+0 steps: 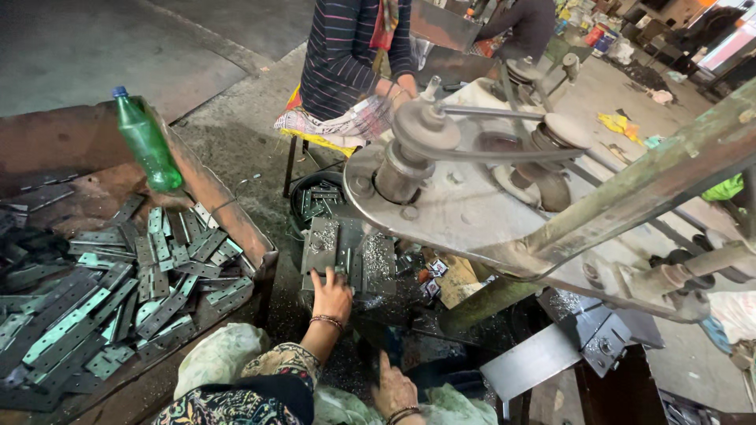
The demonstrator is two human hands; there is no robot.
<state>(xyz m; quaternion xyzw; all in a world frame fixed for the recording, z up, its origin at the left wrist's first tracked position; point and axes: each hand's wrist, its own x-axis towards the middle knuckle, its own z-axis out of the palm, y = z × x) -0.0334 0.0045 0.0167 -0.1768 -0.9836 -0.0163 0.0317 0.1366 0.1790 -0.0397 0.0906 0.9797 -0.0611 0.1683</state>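
At your nine o'clock sits the rusty metal bin (pixel 236 216), heaped with flat perforated hinge plates (pixel 118 303), some still under a pale green film; a green plastic bottle (pixel 146 143) leans on its far rim at about ten o'clock. That heap is large and looks to be stock not yet put through the machine, so by my reading most of the work lies ahead of you.

Moving toward twelve o'clock, your left hand (pixel 331 291) is stretched forward, fingers spread and pressing down on a small metal plate (pixel 321 245) lying on the machine's low bed; it rests flat on the piece, not clenched around it. Bright metal filings (pixel 379 253) lie scattered just beside it at one o'clock, which suggests pieces have already been worked here. Beyond the bed, a dark round tub (pixel 316 198) holds a few plates, perhaps the finished ones, though few next to the heap.

Your right hand (pixel 394 391) lies low near your knee at six o'clock, loosely curled with one finger raised, holding nothing that I can see.

At two o'clock, the belt-driven pulley (pixel 425 126) and grey machine frame (pixel 646 185) fill the view. A person in a striped top (pixel 346 47) sits beyond at twelve o'clock.
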